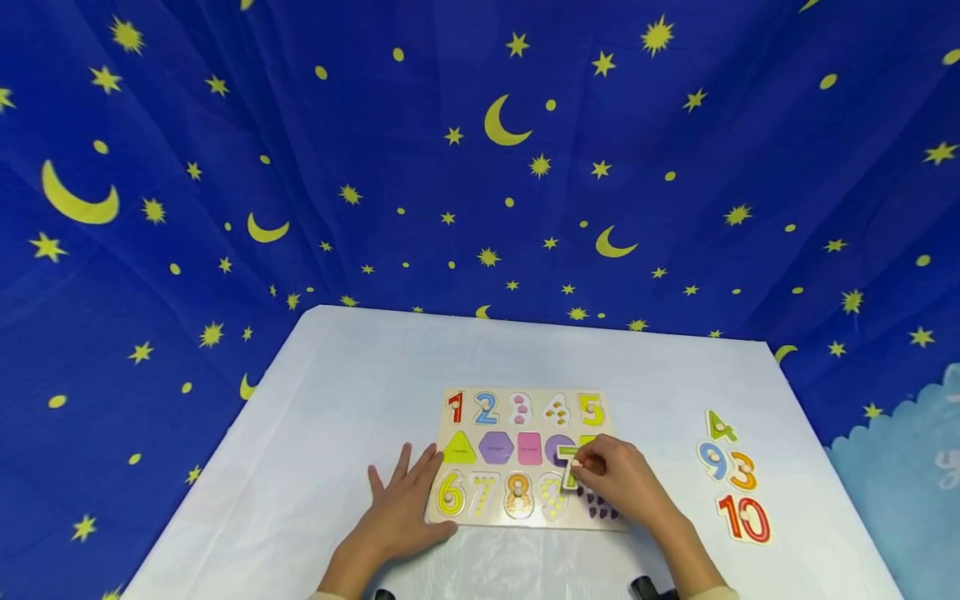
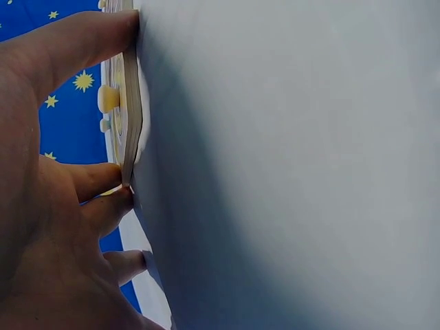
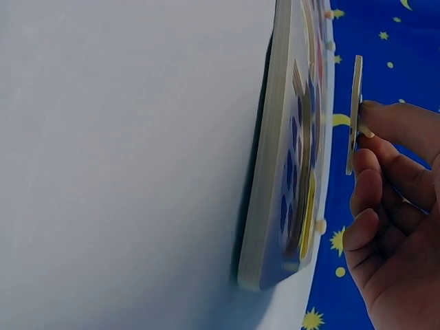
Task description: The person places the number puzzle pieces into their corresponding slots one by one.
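A wooden number board (image 1: 525, 521) lies flat, with the 1, 2, 5, 6 and 8 pieces in their places; the 3, 4, 7 and 9 recesses show printed pictures. My right hand (image 1: 626, 483) pinches a green 7 piece (image 1: 567, 456) by its knob. In the right wrist view the piece (image 3: 355, 113) is seen edge-on, raised off the board (image 3: 265, 199), between the thumb and fingers of the hand (image 3: 399, 206). With fingers spread, my left hand (image 1: 401, 512) rests at the board's lower left corner, its fingertips touching the edge in the left wrist view.
Right of the board on the white table (image 1: 360, 375) lie a green 4 (image 1: 722, 427), a blue 9 (image 1: 712, 461), an orange 3 (image 1: 743, 472) and a red 10 (image 1: 744, 519). A blue cloth (image 1: 420, 167) with stars and moons hangs behind.
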`<action>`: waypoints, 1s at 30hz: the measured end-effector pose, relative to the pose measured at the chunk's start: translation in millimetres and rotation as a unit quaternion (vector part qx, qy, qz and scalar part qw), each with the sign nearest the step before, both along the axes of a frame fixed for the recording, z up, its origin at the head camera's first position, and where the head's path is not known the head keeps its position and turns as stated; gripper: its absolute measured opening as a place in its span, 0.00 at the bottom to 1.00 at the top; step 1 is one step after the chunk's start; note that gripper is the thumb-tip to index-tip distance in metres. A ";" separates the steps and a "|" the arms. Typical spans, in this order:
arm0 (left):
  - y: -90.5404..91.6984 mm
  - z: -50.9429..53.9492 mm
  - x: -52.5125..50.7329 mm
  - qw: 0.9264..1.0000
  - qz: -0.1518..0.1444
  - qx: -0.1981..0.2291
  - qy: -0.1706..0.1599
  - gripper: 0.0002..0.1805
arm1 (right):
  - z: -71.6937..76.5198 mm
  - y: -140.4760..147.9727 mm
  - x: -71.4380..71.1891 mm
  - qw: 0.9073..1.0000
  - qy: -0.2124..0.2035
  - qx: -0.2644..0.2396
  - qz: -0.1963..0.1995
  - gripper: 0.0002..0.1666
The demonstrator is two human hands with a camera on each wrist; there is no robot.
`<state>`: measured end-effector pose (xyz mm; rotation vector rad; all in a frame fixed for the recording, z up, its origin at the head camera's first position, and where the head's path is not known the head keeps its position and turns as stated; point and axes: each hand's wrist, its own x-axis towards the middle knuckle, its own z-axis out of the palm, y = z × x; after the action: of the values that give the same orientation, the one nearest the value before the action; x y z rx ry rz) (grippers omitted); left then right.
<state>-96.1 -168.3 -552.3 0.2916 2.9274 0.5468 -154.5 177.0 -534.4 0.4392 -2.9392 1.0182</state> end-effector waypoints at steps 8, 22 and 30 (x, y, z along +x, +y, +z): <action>0.4 0.7 -0.4 1.000 -0.001 0.008 0.001 0.55 | -1.7 -8.4 1.3 1.000 0.002 -0.003 0.014 0.07; 1.2 2.1 0.2 1.000 0.002 0.004 -0.005 0.55 | -2.1 -35.2 1.8 0.998 0.022 -0.002 0.062 0.07; 1.5 0.9 0.1 1.000 0.002 0.003 -0.007 0.55 | -1.0 -49.6 2.0 0.996 0.037 0.005 0.082 0.09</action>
<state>-96.0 -166.7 -551.3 0.2806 2.9142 0.5568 -152.5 127.3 -535.3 0.7139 -2.8827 0.9790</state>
